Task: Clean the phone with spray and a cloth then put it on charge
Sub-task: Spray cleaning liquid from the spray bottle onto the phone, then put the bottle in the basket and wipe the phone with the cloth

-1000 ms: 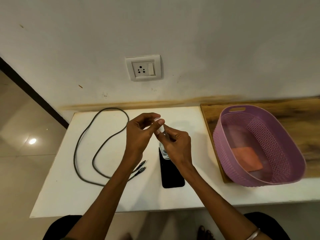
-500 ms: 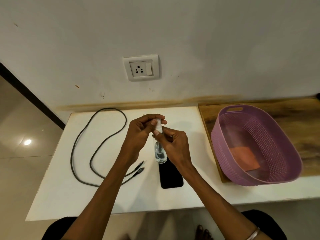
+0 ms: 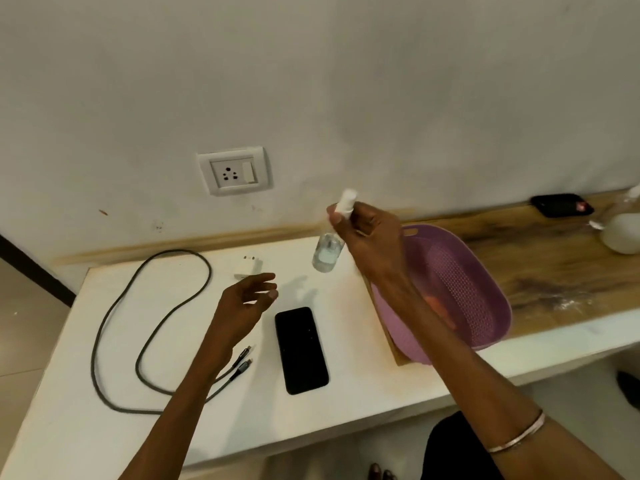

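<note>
A black phone (image 3: 301,349) lies screen up on the white table (image 3: 104,427). My right hand (image 3: 369,237) holds a small clear spray bottle (image 3: 327,252) by its white top, raised above the table beyond the phone. My left hand (image 3: 247,301) hovers open just left of the phone, holding nothing. A white charger plug (image 3: 247,268) sits behind my left hand. A grey charging cable (image 3: 145,327) loops on the left, its two connectors (image 3: 244,358) lying beside the phone. An orange cloth (image 3: 440,308) lies in the purple basket (image 3: 485,296), partly hidden by my right arm.
A wall socket with a switch (image 3: 233,174) is above the table. The basket stands on a wooden counter (image 3: 540,271) to the right, where a second dark phone (image 3: 561,204) and a white rounded object (image 3: 621,233) sit at the back.
My left hand has let go of the bottle top and dropped to the left. My right hand has lifted the bottle up and to the right, uncovering the phone.
</note>
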{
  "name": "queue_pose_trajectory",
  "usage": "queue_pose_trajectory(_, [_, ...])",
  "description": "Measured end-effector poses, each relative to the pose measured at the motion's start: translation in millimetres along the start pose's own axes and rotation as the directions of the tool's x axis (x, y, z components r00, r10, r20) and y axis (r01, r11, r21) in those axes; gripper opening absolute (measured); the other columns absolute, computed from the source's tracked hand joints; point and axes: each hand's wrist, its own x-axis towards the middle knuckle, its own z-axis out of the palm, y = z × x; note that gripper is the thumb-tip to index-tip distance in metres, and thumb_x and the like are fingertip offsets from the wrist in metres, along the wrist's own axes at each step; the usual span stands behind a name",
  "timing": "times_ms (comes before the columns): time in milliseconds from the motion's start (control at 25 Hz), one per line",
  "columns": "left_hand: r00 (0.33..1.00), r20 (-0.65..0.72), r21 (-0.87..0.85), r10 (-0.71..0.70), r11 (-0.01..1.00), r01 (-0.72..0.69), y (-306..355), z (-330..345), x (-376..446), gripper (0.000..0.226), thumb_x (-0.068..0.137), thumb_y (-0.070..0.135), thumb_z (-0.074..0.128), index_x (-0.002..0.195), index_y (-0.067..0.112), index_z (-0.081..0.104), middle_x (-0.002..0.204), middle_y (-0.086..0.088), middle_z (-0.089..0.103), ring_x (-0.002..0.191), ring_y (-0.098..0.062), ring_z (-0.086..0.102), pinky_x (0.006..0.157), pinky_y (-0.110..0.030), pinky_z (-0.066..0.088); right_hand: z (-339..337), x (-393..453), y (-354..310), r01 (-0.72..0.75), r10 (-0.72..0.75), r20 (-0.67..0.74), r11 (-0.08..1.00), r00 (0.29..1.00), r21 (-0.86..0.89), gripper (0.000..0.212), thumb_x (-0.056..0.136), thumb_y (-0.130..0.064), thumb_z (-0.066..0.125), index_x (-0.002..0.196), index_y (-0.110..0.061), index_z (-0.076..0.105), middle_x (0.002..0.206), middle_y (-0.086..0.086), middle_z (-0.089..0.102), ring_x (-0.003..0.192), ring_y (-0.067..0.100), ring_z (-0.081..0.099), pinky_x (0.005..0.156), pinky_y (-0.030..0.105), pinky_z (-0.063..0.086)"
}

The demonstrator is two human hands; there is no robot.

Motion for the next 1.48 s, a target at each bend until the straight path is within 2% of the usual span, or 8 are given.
queue_pose_trajectory(240, [0.988, 0.081, 0.413, 0.134, 0.897, -0.156, -25, 18, -4, 0.069, 0.079, 0.032, 0.080, 0.140, 0.024, 0.048, 0.130, 0.001, 0.054, 0.118, -0.019, 0.055, 0.099, -0.031, 0.044, -89, 34, 13, 0.003, -0.037, -0.122, 0.963, 0.992, -0.268, 0.025, 0.083, -0.027, 0.072, 0.106, -0.017, 0.073, 0.096, 0.001, 0.076, 0.090, 0.011, 0.072, 0.087, 0.042, 0.058])
queue_pose_trajectory(360, [0.981, 0.186, 0.482, 0.049, 0.866, -0.135, -34, 16, -3, 0.099, 0.069, 0.051, 0.083, 0.150, 0.026, 0.030, 0.144, 0.001, 0.042, 0.131, -0.019, 0.046, 0.109, -0.038, 0.040, -111, 34, 42, -0.050, -0.007, -0.139, 0.912, 0.990, -0.406, 0.023, 0.086, -0.023, 0.069, 0.100, -0.006, 0.072, 0.092, 0.013, 0.075, 0.088, 0.024, 0.072, 0.083, 0.048, 0.056])
queue_pose_trajectory(560, [0.937, 0.344, 0.557, -0.067, 0.818, -0.146, -42, 17, 0, 0.150, 0.037, 0.084, 0.075, 0.152, 0.036, -0.008, 0.159, 0.003, 0.015, 0.145, -0.022, 0.024, 0.118, -0.047, 0.027, -122, 26, 83, -0.083, 0.009, -0.127, 0.809, 0.992, -0.583, 0.020, 0.088, -0.022, 0.065, 0.096, -0.003, 0.070, 0.086, 0.015, 0.073, 0.085, 0.028, 0.068, 0.071, 0.034, 0.047])
queue_pose_trajectory(720, [0.889, 0.451, 0.650, -0.085, 0.714, -0.262, -54, 22, -3, 0.152, 0.033, 0.087, 0.074, 0.145, 0.048, -0.022, 0.162, 0.006, -0.001, 0.148, -0.026, 0.012, 0.119, -0.049, 0.020, -124, 22, 95, -0.070, 0.058, -0.039, 0.786, 0.998, -0.615, 0.026, 0.092, -0.018, 0.061, 0.111, -0.003, 0.068, 0.101, 0.017, 0.073, 0.093, 0.028, 0.068, 0.083, 0.034, 0.050])
queue_pose_trajectory(1040, [0.897, 0.437, 0.625, -0.061, 0.738, -0.254, -61, 23, -9, 0.166, 0.029, 0.078, 0.082, 0.141, 0.045, -0.037, 0.161, 0.001, 0.011, 0.147, -0.025, 0.015, 0.118, -0.046, 0.017, -132, 17, 95, -0.153, 0.175, -0.006, 0.844, 0.985, -0.514, 0.031, 0.096, -0.018, 0.056, 0.125, -0.010, 0.062, 0.117, 0.011, 0.069, 0.106, 0.022, 0.065, 0.083, 0.026, 0.047])
queue_pose_trajectory(1240, [0.889, 0.455, 0.620, -0.047, 0.734, -0.279, -65, 22, -9, 0.168, 0.025, 0.082, 0.080, 0.136, 0.048, -0.041, 0.162, 0.006, 0.000, 0.148, -0.025, 0.010, 0.119, -0.045, 0.015, -142, 9, 86, -0.136, 0.184, 0.031, 0.820, 0.982, -0.556, 0.037, 0.092, -0.021, 0.062, 0.127, -0.011, 0.057, 0.121, 0.008, 0.065, 0.110, 0.023, 0.062, 0.091, 0.034, 0.049])
queue_pose_trajectory(1360, [0.887, 0.460, 0.617, -0.025, 0.728, -0.299, -69, 22, -11, 0.168, 0.026, 0.082, 0.080, 0.136, 0.048, -0.042, 0.162, 0.008, -0.004, 0.149, -0.024, 0.009, 0.119, -0.043, 0.014, -160, -1, 95, -0.162, 0.326, 0.076, 0.643, 0.942, -0.749, 0.031, 0.093, -0.022, 0.060, 0.118, -0.005, 0.061, 0.116, 0.015, 0.064, 0.106, 0.031, 0.062, 0.093, 0.045, 0.051])
queue_pose_trajectory(1480, [0.886, 0.463, 0.605, -0.004, 0.732, -0.313, -70, 23, -9, 0.169, 0.027, 0.079, 0.082, 0.138, 0.045, -0.040, 0.162, 0.008, -0.004, 0.148, -0.025, 0.009, 0.119, -0.044, 0.013, -161, -8, 112, -0.240, 0.539, 0.035, 0.432, 0.842, -0.869, 0.038, 0.093, -0.018, 0.056, 0.127, -0.001, 0.053, 0.127, 0.022, 0.057, 0.120, 0.038, 0.053, 0.104, 0.042, 0.044])
